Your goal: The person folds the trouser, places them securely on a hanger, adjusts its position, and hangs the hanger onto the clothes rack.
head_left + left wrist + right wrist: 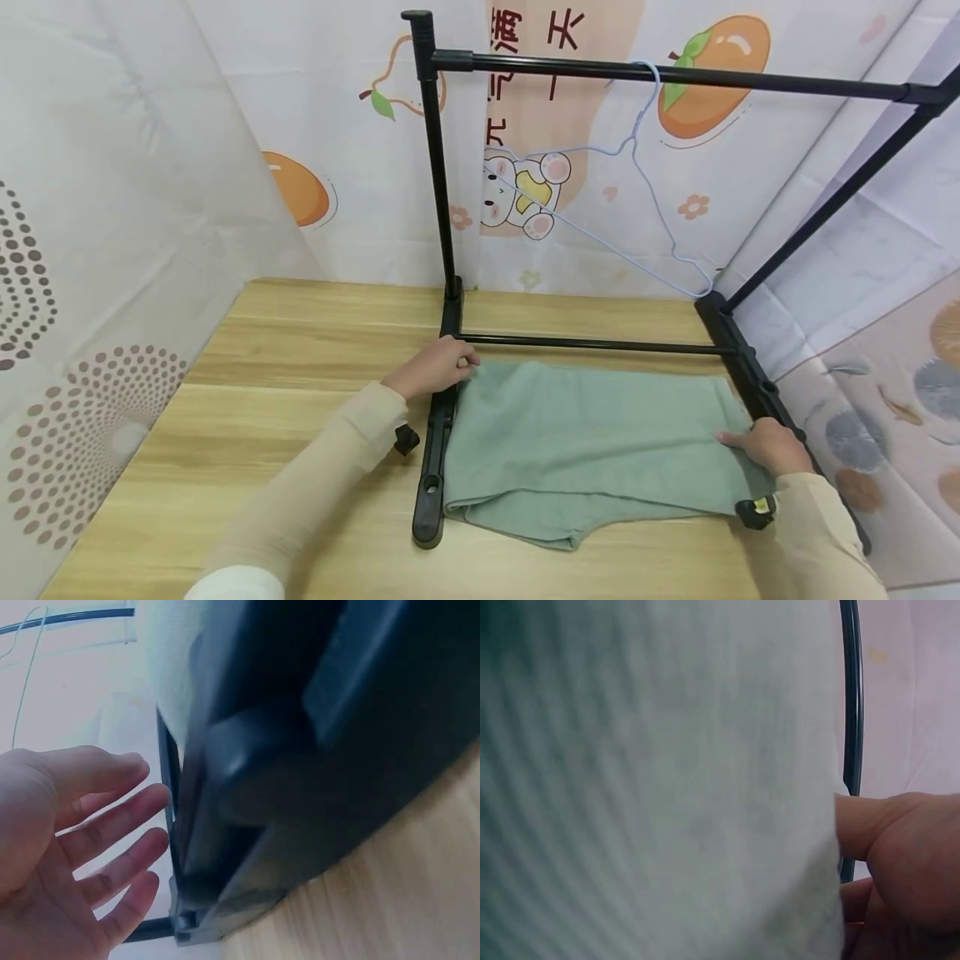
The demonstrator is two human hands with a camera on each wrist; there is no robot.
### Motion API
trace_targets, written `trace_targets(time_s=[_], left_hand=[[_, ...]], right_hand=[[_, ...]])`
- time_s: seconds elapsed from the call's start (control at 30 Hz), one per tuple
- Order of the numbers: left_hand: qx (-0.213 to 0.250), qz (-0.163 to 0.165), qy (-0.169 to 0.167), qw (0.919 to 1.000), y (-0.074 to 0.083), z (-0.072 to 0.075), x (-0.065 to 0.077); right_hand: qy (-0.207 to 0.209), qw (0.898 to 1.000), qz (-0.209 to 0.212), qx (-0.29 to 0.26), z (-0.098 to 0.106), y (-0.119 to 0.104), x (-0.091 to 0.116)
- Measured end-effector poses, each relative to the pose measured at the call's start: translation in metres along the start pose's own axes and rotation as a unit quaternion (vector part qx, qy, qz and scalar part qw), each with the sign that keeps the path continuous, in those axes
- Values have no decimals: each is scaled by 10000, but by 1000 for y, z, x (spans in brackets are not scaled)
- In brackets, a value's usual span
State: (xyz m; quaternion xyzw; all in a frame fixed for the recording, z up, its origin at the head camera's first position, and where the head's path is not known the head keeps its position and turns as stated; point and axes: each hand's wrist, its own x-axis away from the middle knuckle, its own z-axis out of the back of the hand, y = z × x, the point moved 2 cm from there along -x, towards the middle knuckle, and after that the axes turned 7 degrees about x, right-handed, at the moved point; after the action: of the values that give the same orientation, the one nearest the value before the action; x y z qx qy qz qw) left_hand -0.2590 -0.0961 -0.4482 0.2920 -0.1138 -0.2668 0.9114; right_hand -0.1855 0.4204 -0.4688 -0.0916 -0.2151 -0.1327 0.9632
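Folded pale green trousers [600, 442] lie on the wooden table between the two feet of a black garment rack, with a pointed fold at the front edge. My left hand [442, 365] is over the rack's left foot [429, 500], at the trousers' upper left corner. The left wrist view shows its fingers [124, 814] loosely bent and apart, with nothing between them. At the right edge of the trousers, my right hand [776, 446] pinches the cloth, thumb on top. Green cloth [705, 765] fills most of the right wrist view and hides the fingertips.
A light blue wire hanger [637, 137] hangs from the rack's top bar [555, 65]. A low crossbar [592, 342] runs behind the trousers. Black knobs [406, 439] stick out near the rack's feet. Printed white curtains [360, 217] enclose the wooden table [300, 350].
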Motion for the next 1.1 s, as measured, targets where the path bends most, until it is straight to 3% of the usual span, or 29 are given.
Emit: trace_targets(time_s=[0.4,0.73,0.9,1.1], left_hand=[[-1179,-89,-546,9915,4,-8,-17],[-1292,29,-952,9870,8,-22,-30],[-1381,3,-732,9877,5,-16,-31],[-1199,374,257,9917,-5,6,-30]], right_hand=[[-56,9999,-97,55,2,-3,-1],[-167,9996,-55,220,6,-2,-3],[-159,9997,-29,165,6,-4,-2],[-168,9998,4,95,5,-5,-1]])
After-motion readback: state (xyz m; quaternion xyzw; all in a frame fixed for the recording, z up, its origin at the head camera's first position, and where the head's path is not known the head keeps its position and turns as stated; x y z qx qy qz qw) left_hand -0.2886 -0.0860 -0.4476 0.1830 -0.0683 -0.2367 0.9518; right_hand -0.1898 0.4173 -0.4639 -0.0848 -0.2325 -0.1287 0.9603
